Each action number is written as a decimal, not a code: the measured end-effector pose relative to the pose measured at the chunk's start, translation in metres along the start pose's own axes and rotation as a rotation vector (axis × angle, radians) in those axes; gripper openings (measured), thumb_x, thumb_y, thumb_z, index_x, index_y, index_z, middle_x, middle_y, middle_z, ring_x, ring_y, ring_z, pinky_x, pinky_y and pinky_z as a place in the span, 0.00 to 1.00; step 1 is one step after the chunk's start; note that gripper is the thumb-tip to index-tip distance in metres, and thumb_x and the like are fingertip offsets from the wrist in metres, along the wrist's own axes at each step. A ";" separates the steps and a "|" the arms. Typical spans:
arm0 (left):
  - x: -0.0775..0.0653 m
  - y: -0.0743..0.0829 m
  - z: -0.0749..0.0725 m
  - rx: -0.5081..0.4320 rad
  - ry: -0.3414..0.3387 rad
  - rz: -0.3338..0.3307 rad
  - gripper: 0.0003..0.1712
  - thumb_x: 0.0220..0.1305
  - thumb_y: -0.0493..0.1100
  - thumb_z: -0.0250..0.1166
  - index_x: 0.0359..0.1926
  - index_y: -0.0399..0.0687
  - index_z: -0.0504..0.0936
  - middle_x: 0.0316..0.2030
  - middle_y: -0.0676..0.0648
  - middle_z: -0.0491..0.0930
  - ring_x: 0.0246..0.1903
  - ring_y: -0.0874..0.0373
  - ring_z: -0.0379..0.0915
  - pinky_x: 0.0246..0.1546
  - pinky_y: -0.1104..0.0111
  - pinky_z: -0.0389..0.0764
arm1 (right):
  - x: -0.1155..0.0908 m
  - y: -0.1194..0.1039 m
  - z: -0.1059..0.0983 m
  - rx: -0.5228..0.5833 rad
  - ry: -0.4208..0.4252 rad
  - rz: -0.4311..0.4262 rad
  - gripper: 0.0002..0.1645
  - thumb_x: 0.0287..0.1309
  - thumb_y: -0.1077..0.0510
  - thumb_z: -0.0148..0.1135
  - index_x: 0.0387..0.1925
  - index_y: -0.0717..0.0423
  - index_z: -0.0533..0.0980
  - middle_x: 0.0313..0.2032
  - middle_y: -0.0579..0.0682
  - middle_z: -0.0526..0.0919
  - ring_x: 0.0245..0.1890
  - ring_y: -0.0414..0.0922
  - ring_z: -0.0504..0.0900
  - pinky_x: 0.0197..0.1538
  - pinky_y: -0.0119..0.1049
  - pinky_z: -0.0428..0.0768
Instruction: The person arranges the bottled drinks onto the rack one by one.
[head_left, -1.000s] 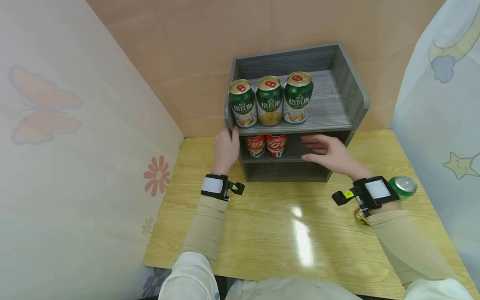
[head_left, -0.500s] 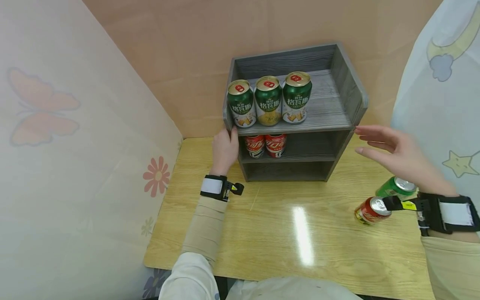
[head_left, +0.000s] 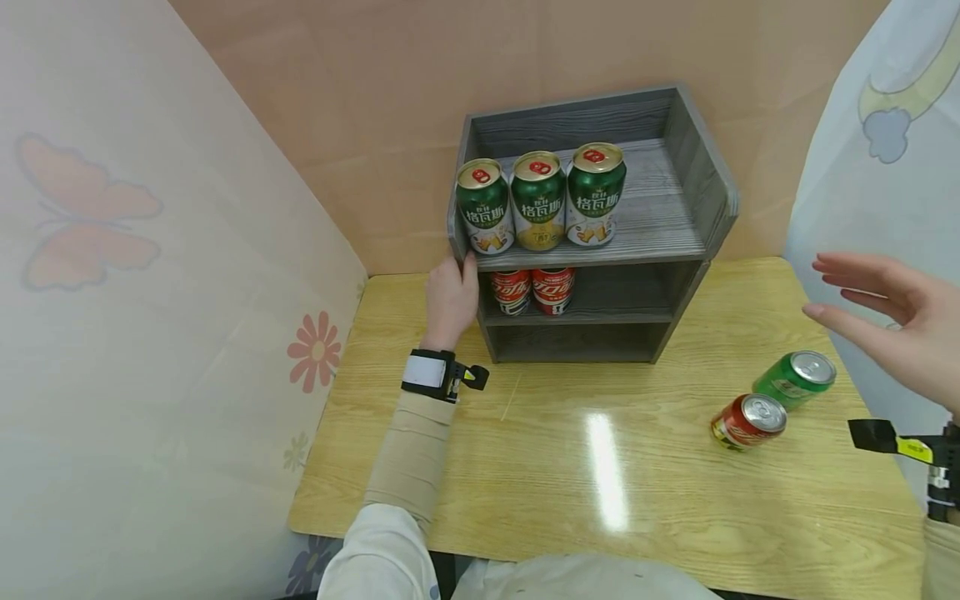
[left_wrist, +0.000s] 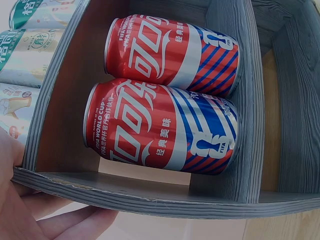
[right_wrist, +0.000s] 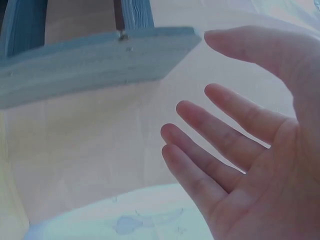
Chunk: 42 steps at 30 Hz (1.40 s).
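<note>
My left hand (head_left: 450,304) grips the left side panel of a grey wooden shelf (head_left: 660,200); in the left wrist view its fingers (left_wrist: 75,220) lie along the panel's outer face. Two red cola cans (left_wrist: 160,127) stand side by side in the middle compartment, close to that panel. Three green-and-white kvass cans (head_left: 538,204) form a row on the top level, toward the left. Over the table's right edge, my right hand (head_left: 896,321) holds nothing, its fingers extended and spread apart from the thumb. Below and left of it stand a green can (head_left: 797,379) and a red can (head_left: 748,421).
The shelf stands at the back of a light wooden table (head_left: 540,467). A tan backdrop (head_left: 375,108) hangs behind it. Patterned cloth walls rise on the left (head_left: 187,333) and right (head_left: 847,217).
My right hand has moved from the middle compartment's front out to the right, past the shelf, uncovering the two cans on the table. The left hand has kept its place.
</note>
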<state>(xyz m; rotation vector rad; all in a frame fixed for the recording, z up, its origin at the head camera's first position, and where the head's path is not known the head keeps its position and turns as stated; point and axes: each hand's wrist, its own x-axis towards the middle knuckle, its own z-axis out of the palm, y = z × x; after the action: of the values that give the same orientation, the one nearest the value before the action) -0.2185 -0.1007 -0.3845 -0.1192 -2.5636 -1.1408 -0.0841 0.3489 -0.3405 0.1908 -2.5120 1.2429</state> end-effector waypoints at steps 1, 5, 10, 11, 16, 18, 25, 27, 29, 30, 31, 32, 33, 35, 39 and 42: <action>0.000 0.000 0.000 -0.002 0.001 0.001 0.21 0.80 0.49 0.49 0.28 0.43 0.69 0.20 0.46 0.65 0.20 0.50 0.65 0.20 0.61 0.63 | -0.002 0.002 -0.001 -0.006 0.007 -0.005 0.36 0.64 0.72 0.64 0.71 0.51 0.71 0.57 0.25 0.72 0.54 0.20 0.69 0.55 0.12 0.62; 0.000 0.000 0.000 -0.003 0.000 0.007 0.21 0.80 0.49 0.49 0.29 0.43 0.70 0.21 0.46 0.66 0.20 0.50 0.66 0.20 0.61 0.63 | -0.010 0.012 -0.004 -0.029 0.003 -0.001 0.37 0.64 0.72 0.63 0.73 0.51 0.69 0.59 0.24 0.71 0.58 0.20 0.67 0.54 0.12 0.61; 0.000 -0.001 0.000 0.002 -0.002 0.004 0.21 0.80 0.50 0.49 0.29 0.43 0.70 0.21 0.45 0.66 0.21 0.49 0.66 0.21 0.60 0.64 | -0.022 0.021 -0.005 -0.063 -0.009 0.025 0.39 0.64 0.71 0.64 0.74 0.51 0.68 0.60 0.22 0.68 0.58 0.18 0.65 0.54 0.10 0.59; 0.000 -0.001 0.000 0.004 -0.002 0.001 0.22 0.80 0.50 0.48 0.28 0.43 0.69 0.21 0.45 0.66 0.21 0.49 0.66 0.21 0.60 0.64 | -0.025 0.022 -0.004 -0.072 -0.013 0.030 0.39 0.64 0.70 0.65 0.74 0.51 0.67 0.60 0.21 0.68 0.58 0.17 0.64 0.54 0.10 0.58; 0.000 0.000 0.000 0.017 0.000 0.002 0.22 0.80 0.50 0.48 0.28 0.43 0.69 0.21 0.45 0.66 0.21 0.48 0.67 0.21 0.59 0.64 | -0.036 0.033 0.001 -0.133 -0.082 0.067 0.39 0.67 0.67 0.63 0.76 0.56 0.62 0.72 0.35 0.64 0.71 0.32 0.61 0.58 0.14 0.53; 0.000 0.000 0.000 0.019 0.001 0.011 0.21 0.80 0.50 0.48 0.30 0.44 0.69 0.21 0.45 0.66 0.22 0.48 0.67 0.21 0.59 0.64 | -0.040 0.038 0.004 -0.168 -0.122 0.086 0.40 0.69 0.64 0.63 0.77 0.56 0.60 0.75 0.47 0.61 0.75 0.42 0.58 0.59 0.14 0.51; 0.000 0.000 0.000 0.018 0.011 0.031 0.19 0.80 0.49 0.48 0.31 0.44 0.69 0.21 0.46 0.63 0.21 0.48 0.66 0.21 0.58 0.63 | -0.049 0.059 0.009 -0.173 -0.212 0.117 0.41 0.65 0.60 0.69 0.75 0.59 0.63 0.64 0.27 0.64 0.60 0.25 0.65 0.55 0.12 0.55; 0.000 0.000 0.000 0.018 0.013 0.030 0.19 0.80 0.49 0.48 0.32 0.44 0.69 0.21 0.46 0.63 0.21 0.48 0.66 0.21 0.59 0.63 | -0.051 0.063 0.011 -0.186 -0.249 0.144 0.41 0.64 0.57 0.71 0.74 0.60 0.64 0.65 0.31 0.66 0.57 0.27 0.67 0.58 0.18 0.63; 0.000 0.000 0.000 0.017 0.012 0.026 0.19 0.80 0.49 0.48 0.32 0.44 0.69 0.21 0.46 0.64 0.21 0.48 0.66 0.21 0.59 0.63 | -0.052 0.068 0.013 -0.198 -0.294 0.181 0.43 0.63 0.54 0.72 0.74 0.61 0.64 0.67 0.46 0.69 0.53 0.30 0.70 0.53 0.21 0.69; 0.000 0.000 0.000 0.018 0.013 0.025 0.19 0.80 0.49 0.49 0.31 0.44 0.69 0.21 0.46 0.64 0.21 0.48 0.66 0.21 0.59 0.63 | -0.053 0.071 0.014 -0.201 -0.317 0.195 0.44 0.63 0.53 0.73 0.73 0.62 0.64 0.67 0.55 0.69 0.51 0.31 0.71 0.49 0.22 0.72; 0.000 0.000 0.000 0.019 0.013 0.024 0.19 0.80 0.49 0.49 0.31 0.44 0.69 0.21 0.46 0.64 0.21 0.48 0.66 0.21 0.59 0.63 | -0.053 0.073 0.014 -0.202 -0.338 0.208 0.44 0.62 0.52 0.73 0.72 0.64 0.65 0.67 0.64 0.69 0.51 0.31 0.71 0.44 0.21 0.72; 0.000 0.000 0.000 0.018 0.013 0.024 0.19 0.80 0.49 0.49 0.31 0.43 0.69 0.21 0.46 0.64 0.21 0.48 0.66 0.21 0.59 0.63 | -0.054 0.076 0.015 -0.201 -0.363 0.218 0.45 0.62 0.51 0.73 0.72 0.65 0.64 0.65 0.72 0.67 0.53 0.40 0.74 0.41 0.23 0.74; 0.000 0.000 0.000 0.019 0.014 0.024 0.19 0.80 0.49 0.49 0.31 0.43 0.69 0.21 0.46 0.64 0.21 0.48 0.66 0.21 0.59 0.62 | -0.055 0.079 0.016 -0.204 -0.376 0.226 0.46 0.61 0.50 0.74 0.72 0.66 0.64 0.64 0.72 0.68 0.53 0.40 0.74 0.36 0.20 0.71; 0.000 0.000 0.000 0.020 0.016 0.026 0.19 0.80 0.49 0.49 0.31 0.43 0.69 0.21 0.46 0.64 0.21 0.48 0.66 0.21 0.59 0.62 | -0.057 0.084 0.019 -0.203 -0.402 0.237 0.46 0.61 0.50 0.74 0.72 0.67 0.64 0.64 0.72 0.67 0.53 0.57 0.75 0.34 0.23 0.74; 0.000 0.000 0.001 0.022 0.017 0.025 0.18 0.80 0.49 0.49 0.33 0.43 0.69 0.21 0.46 0.64 0.21 0.48 0.66 0.21 0.59 0.63 | -0.063 0.097 0.024 -0.215 -0.429 0.219 0.45 0.59 0.51 0.75 0.70 0.67 0.66 0.63 0.71 0.68 0.52 0.44 0.79 0.38 0.31 0.79; 0.000 0.000 0.001 0.018 0.015 0.021 0.18 0.80 0.50 0.49 0.33 0.43 0.70 0.21 0.46 0.64 0.21 0.48 0.67 0.21 0.59 0.64 | -0.066 0.104 0.028 -0.217 -0.460 0.207 0.47 0.58 0.52 0.76 0.70 0.69 0.65 0.63 0.75 0.67 0.54 0.43 0.78 0.47 0.45 0.80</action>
<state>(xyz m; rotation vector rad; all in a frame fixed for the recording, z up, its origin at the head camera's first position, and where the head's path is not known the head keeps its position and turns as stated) -0.2185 -0.0999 -0.3854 -0.1322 -2.5532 -1.1064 -0.0557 0.3885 -0.4574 0.1842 -3.1111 1.0826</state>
